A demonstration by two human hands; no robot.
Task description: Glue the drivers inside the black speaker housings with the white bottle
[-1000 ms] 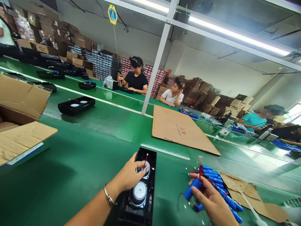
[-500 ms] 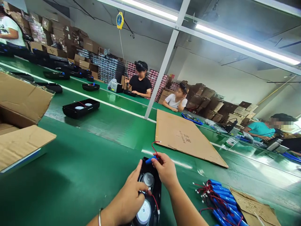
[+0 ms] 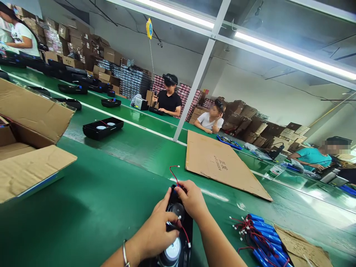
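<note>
Two hands meet over a black speaker case lying on the green counter at about 6 o'clock in the head view. The left hand rests on the case's left side, fingers curled down against it beside the upper round speaker; a bracelet sits on that wrist. The right hand is clenched over the far end of the case, and whether it grips anything underneath cannot be told. A red wire with a small white plug rises from under that hand toward 12 o'clock. A second round speaker shows at the case's near end, with another red wire beside it.

At 4 o'clock, near the case but apart from it, lies a heap of blue batteries with red wires, next to a torn cardboard scrap. A flat cardboard sheet lies on the counter at 1 o'clock. At 9 o'clock an open cardboard box stands at the edge. At 11 o'clock another black case with two speakers sits farther along the counter. Across it, three other people sit at work, and a fourth stands at 10 o'clock
</note>
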